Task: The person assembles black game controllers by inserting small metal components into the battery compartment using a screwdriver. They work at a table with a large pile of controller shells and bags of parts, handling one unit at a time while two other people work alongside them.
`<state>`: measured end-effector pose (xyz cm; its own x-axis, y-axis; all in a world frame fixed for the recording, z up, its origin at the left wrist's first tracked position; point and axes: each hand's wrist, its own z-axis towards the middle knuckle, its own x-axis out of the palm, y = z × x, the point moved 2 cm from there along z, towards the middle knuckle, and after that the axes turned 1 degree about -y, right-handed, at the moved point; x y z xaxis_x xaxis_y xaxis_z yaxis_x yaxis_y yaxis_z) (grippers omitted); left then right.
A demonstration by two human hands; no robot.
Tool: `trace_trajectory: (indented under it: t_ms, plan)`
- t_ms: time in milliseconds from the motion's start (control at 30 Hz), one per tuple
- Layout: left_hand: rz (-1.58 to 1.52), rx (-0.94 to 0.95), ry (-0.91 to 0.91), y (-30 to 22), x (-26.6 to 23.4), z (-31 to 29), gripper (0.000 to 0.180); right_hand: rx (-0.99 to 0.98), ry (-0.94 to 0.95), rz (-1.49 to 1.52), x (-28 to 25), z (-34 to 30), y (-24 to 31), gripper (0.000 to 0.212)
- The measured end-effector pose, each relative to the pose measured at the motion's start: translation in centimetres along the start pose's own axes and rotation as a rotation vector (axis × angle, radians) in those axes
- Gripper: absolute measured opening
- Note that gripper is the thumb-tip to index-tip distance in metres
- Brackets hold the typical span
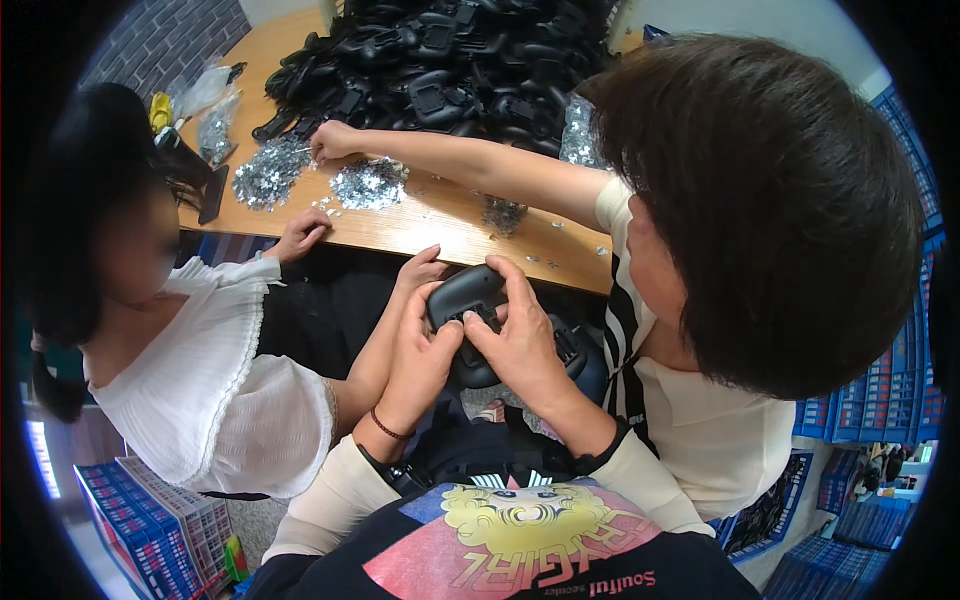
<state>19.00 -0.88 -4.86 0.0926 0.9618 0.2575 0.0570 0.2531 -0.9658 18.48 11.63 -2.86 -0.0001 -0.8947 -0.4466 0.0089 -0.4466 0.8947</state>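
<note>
A black game controller [468, 289] is held between my two hands in front of the table edge, its back with an open recess facing up. My left hand [428, 345] grips its left side, the thumb pressed in at the recess. Around the right side wraps my right hand [520, 335], with its thumb beside the left one at the same recess. Whatever lies under the thumbtips is too small to make out. Below and right of my right hand, part of another black controller-like piece [570, 345] shows near the right co-worker's lap.
On the wooden table [440, 222] lie piles of small silver metal pieces [272, 172], [370, 183] and a big heap of black controllers [440, 95]. A right-hand co-worker's hand [335, 142] reaches to the silver pile. A left-hand co-worker's hand [305, 233] rests at the edge.
</note>
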Motion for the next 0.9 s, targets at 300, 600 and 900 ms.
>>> trace_trajectory:
  t_ms: [300, 600, 900]
  plan:
    - [-0.12, -0.124, -0.058, 1.1, 0.3, 0.4, 0.036, -0.065, 0.002, -0.026, -1.0, -0.2, -0.8, 0.061]
    - [-0.483, -0.342, -0.025, 1.7, -2.6, 1.1, 0.039, 0.06, 0.092, -0.02, 0.6, 1.2, -1.0, 0.051]
    - [-0.486, -0.269, 0.008, 2.3, -5.1, 1.5, 0.05, -0.458, 0.044, -0.257, 4.1, 1.3, -2.5, 0.02]
